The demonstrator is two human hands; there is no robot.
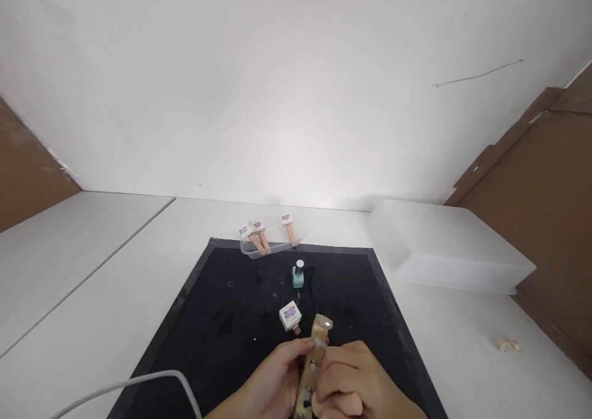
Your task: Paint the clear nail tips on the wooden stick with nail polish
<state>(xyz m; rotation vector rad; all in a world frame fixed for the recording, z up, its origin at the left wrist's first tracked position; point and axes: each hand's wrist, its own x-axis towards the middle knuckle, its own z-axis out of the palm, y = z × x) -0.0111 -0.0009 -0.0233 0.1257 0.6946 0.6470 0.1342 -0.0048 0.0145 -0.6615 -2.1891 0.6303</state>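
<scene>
My left hand (pixel 283 373) grips a narrow wooden strip (pixel 305 382) from its left side, thumb near the upper part. Several small pieces sit along the strip, among them a clear nail tip (pixel 325 323) at its far end. In my closed right hand (pixel 349 379), pressed up against the strip's right side, is a peach-coloured brush cap (pixel 350 403); its brush end is hidden by my fingers. A white square nail polish bottle (pixel 290 314) with a purple flower print lies capless just beyond my left hand, its neck toward me. Farther off stands a teal nail polish bottle (pixel 298 277).
A clear plastic tray (pixel 253 255) at the black mat's (pixel 222 320) far edge holds several white bottles with peach caps. A white block (pixel 457 246) stands at right, near small pale pieces (pixel 506 344). A white cable (pixel 152 374) crosses the lower left.
</scene>
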